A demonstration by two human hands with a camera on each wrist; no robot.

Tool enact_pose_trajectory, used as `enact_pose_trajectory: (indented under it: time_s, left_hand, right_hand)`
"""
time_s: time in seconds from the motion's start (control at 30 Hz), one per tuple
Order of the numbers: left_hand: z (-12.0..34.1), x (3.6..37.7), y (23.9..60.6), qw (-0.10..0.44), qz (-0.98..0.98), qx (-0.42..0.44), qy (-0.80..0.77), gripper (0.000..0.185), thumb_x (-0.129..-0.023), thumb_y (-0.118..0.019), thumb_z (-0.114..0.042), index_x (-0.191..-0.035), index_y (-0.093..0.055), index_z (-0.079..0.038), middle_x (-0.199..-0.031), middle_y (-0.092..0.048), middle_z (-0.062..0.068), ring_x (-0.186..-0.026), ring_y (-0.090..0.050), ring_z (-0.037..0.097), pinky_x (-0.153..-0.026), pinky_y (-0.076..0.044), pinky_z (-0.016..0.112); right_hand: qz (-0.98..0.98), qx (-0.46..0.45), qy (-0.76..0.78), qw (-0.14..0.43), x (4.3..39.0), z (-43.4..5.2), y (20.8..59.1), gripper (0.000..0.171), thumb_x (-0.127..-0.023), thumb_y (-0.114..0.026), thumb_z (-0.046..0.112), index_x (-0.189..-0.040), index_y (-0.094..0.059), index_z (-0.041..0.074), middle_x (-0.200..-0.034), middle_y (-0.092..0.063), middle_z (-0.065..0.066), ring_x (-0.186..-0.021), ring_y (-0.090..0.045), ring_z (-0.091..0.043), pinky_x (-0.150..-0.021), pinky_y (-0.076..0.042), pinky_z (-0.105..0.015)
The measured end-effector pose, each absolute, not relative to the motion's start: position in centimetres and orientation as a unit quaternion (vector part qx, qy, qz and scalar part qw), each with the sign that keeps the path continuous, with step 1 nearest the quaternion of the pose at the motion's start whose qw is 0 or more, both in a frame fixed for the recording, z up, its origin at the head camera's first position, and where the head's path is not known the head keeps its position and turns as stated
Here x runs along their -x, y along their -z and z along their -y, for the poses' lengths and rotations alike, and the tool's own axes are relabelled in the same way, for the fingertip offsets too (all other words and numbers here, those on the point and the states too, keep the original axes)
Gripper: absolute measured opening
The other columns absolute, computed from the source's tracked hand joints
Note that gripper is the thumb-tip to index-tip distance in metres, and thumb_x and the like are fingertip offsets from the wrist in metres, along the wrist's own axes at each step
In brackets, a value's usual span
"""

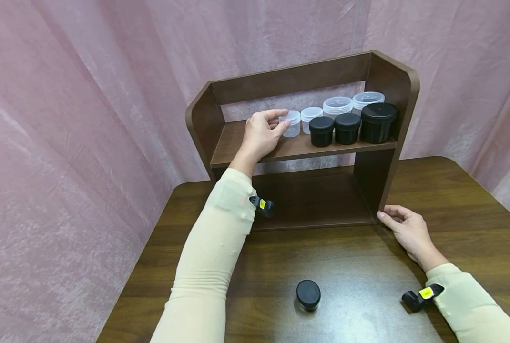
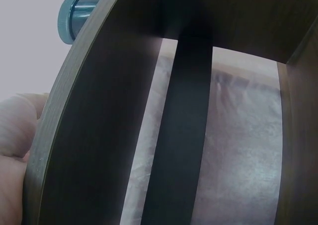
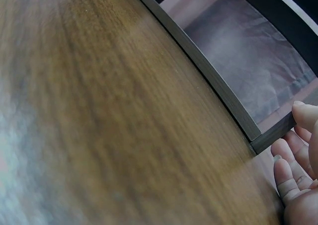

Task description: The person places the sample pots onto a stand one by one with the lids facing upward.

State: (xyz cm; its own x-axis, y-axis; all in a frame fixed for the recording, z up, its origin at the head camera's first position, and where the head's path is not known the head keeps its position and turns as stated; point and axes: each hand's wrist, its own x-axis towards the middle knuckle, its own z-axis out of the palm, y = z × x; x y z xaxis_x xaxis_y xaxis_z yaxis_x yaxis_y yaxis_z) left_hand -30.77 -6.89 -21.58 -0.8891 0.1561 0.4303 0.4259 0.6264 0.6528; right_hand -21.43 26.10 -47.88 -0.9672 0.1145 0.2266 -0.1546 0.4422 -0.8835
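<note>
My left hand (image 1: 261, 133) reaches to the upper shelf and pinches a small clear plastic jar (image 1: 292, 126) between thumb and fingers. This jar stands at the left end of the back row, beside another small clear jar (image 1: 311, 116). In the left wrist view the shelf board hides part of that hand (image 2: 20, 130). My right hand (image 1: 407, 233) holds the lower front corner of the brown wooden shelf (image 1: 385, 181). In the right wrist view its thumb (image 3: 304, 114) lies on the side panel's edge and the other fingers curl beside it.
Two larger clear jars (image 1: 337, 105) stand farther right on the upper shelf. Before them are two small black jars (image 1: 321, 133) and a bigger black jar (image 1: 378, 124). A dark-lidded jar (image 1: 308, 293) stands on the wooden table (image 1: 263, 267). Pink curtains (image 1: 87, 143) hang behind.
</note>
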Motion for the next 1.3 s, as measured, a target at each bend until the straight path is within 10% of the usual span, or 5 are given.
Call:
enact_pose_trajectory:
  time_s: [0.7,1.3]
  left_hand:
    - [8.0,28.2,23.5,0.333,0.749,0.24,0.52,0.014,-0.084,-0.073,-0.008,-0.095,-0.071,0.0,-0.09,-0.071,0.009,-0.077,-0.066,0.013,-0.072,-0.054,0.023]
    - [9.6,20.4,31.3,0.124,0.696,0.332,0.625,0.019,-0.085,-0.069,0.003,-0.104,-0.066,0.006,-0.098,-0.067,0.021,-0.089,-0.066,0.021,-0.078,-0.055,0.029]
  right_hand:
    - [0.835,-0.013,-0.533,0.137,21.9,-25.7,48.0,0.046,-0.092,-0.065,0.036,-0.118,-0.062,-0.003,-0.091,-0.058,0.023,-0.083,-0.052,0.01,-0.068,-0.043,-0.009]
    - [0.833,-0.012,-0.535,0.139,22.0,-25.6,48.2,0.044,-0.093,-0.065,0.034,-0.117,-0.062,-0.002,-0.094,-0.06,0.016,-0.084,-0.053,0.008,-0.068,-0.044,-0.009]
